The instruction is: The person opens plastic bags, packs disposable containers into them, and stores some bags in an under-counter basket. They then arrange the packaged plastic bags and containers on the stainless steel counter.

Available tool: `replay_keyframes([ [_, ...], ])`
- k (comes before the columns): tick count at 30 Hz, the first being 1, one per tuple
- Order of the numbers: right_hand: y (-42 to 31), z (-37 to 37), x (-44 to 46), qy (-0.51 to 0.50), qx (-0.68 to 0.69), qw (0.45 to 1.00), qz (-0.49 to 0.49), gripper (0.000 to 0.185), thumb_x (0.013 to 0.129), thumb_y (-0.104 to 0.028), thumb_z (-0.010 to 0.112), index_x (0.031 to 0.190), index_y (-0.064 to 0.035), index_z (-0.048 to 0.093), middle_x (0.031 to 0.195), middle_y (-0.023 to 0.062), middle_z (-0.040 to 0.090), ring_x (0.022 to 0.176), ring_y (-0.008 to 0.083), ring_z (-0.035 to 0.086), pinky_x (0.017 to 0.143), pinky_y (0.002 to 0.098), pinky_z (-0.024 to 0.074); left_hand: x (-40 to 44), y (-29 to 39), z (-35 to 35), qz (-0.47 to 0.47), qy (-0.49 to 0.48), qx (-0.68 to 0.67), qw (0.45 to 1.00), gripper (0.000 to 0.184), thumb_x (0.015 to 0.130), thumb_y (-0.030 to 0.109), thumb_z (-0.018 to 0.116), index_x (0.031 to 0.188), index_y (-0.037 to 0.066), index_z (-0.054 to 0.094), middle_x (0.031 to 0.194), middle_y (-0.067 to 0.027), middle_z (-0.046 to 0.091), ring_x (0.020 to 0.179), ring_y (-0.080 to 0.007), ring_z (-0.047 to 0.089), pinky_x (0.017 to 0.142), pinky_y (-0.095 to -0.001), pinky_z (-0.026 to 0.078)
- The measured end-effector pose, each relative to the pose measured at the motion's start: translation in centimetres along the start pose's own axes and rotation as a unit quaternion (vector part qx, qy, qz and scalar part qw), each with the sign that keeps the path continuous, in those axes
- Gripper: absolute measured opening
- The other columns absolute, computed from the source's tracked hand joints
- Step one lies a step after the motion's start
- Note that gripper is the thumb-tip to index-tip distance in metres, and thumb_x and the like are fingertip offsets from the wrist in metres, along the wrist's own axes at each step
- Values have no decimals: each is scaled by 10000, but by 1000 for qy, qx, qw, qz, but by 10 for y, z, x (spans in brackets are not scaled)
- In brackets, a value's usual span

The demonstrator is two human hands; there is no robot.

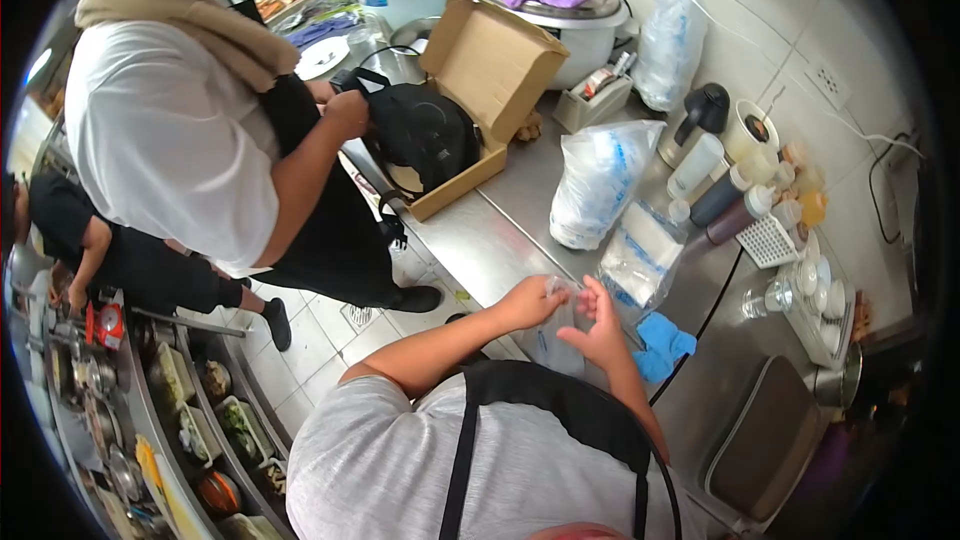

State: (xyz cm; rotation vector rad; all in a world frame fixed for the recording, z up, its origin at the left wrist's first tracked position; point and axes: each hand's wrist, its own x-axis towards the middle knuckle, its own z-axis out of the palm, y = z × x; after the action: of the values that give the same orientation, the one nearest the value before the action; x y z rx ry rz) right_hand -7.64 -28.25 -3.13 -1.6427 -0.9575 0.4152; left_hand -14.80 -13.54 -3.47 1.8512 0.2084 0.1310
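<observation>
My left hand [533,303] is closed, its fingertips pinching the top of a thin clear plastic bag [556,348] in front of my apron. Close beside it, my right hand [600,328] is at the bag's edge with thumb and fingers apart. Whether the right fingers touch the film is hard to make out. The bag hangs down over the near edge of the steel counter [480,260]. A blue cloth [662,347] lies by my right wrist, and a clear packet of white items [640,252] rests just beyond my hands.
A bulging plastic bag [603,180] stands farther back, near sauce bottles [735,210]. An open cardboard box [500,70] holds a black bag [425,135]; a person in a white shirt [170,130] handles it. Another person [110,250] bends near food trays [240,430]. A chair [765,440] stands right.
</observation>
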Motion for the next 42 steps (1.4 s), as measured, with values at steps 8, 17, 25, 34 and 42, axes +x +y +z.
replay_keyframes([
  [8, 45, -9, -24, -133, 112, 966, 193, 282, 690, -34, 566, 938, -6, 435, 746, 18, 468, 678, 60, 434, 606, 173, 377, 6, 35, -19, 54, 134, -74, 987, 183, 808, 196, 453, 726, 41, 505, 503, 24, 409, 419, -63, 398, 391, -219, 327],
  [17, 19, 5, -16, -125, 280, 950, 62, 501, 679, -67, 569, 1127, 28, 366, 907, 96, 520, 803, 131, 492, 732, 247, 395, -12, 57, -27, 36, 199, -148, 968, 269, 826, 273, 432, 709, 47, 520, 530, 8, 438, 434, -82, 421, 410, -229, 356],
  [25, 42, 6, -16, -82, 123, 971, 188, 158, 727, -94, 515, 857, -3, 517, 682, 66, 565, 588, 117, 527, 553, 230, 425, -32, 64, -46, 93, 203, -192, 956, 306, 840, 320, 409, 714, 62, 517, 578, 10, 453, 486, -75, 425, 442, -231, 366],
  [34, 25, 59, -1, -33, 198, 969, 148, 109, 778, -147, 510, 770, -43, 477, 649, 51, 526, 550, 131, 510, 492, 229, 414, -95, 10, -104, 141, 273, -203, 930, 265, 830, 298, 439, 754, 61, 532, 655, 16, 488, 617, -65, 437, 544, -243, 383],
  [42, 2, 150, 4, -76, 187, 971, 127, 154, 793, -163, 477, 706, -36, 479, 627, 14, 491, 565, 80, 431, 531, 201, 361, -187, -39, -162, -27, 263, -225, 938, 272, 852, 307, 385, 844, 75, 526, 754, 17, 496, 703, -78, 440, 632, -248, 381],
])
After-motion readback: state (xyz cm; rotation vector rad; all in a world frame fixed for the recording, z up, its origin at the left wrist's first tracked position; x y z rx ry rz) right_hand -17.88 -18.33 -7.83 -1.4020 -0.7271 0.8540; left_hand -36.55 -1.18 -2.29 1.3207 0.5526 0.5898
